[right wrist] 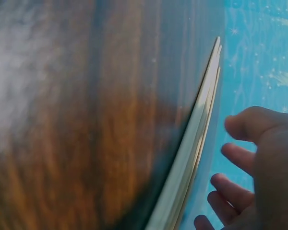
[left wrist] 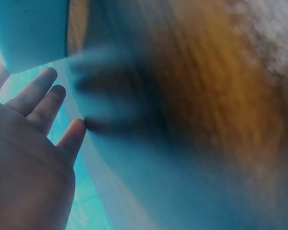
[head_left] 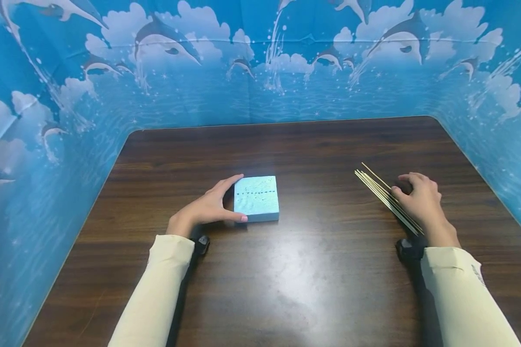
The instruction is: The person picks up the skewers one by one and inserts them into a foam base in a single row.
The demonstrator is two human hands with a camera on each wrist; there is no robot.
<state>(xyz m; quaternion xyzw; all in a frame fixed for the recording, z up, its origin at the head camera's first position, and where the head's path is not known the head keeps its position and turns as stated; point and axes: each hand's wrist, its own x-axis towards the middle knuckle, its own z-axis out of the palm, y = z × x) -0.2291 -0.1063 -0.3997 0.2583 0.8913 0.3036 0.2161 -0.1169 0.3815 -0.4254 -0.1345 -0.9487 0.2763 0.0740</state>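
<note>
Blue fabric printed with leaping grey-and-white dolphins, white clouds and rippling water [head_left: 243,96] hangs round a dark brown wood-grain table with rounded far corners [head_left: 312,159], whose surface carries a pale patch of glare toward the near middle. Left of the table's middle sits a light-blue, square, foam-like block [head_left: 256,197], lying flat, a row of small dark dots running across its pitted top. The person's left hand [head_left: 210,205] is spread around the block's left side, thumb along the near face and forefinger at the far left corner; how firmly they bear on it I cannot tell. Well apart, on the right, lies a loose bundle of thin, straw-coloured sticks [head_left: 383,196], slanting away to the left, one stick splayed from the others at the far end. Just beside it, on its right, is the right hand [head_left: 422,200], thumb and fingers parted and loosely bent, with nothing between them. Both forearms wear cream long sleeves [head_left: 152,294]
</note>
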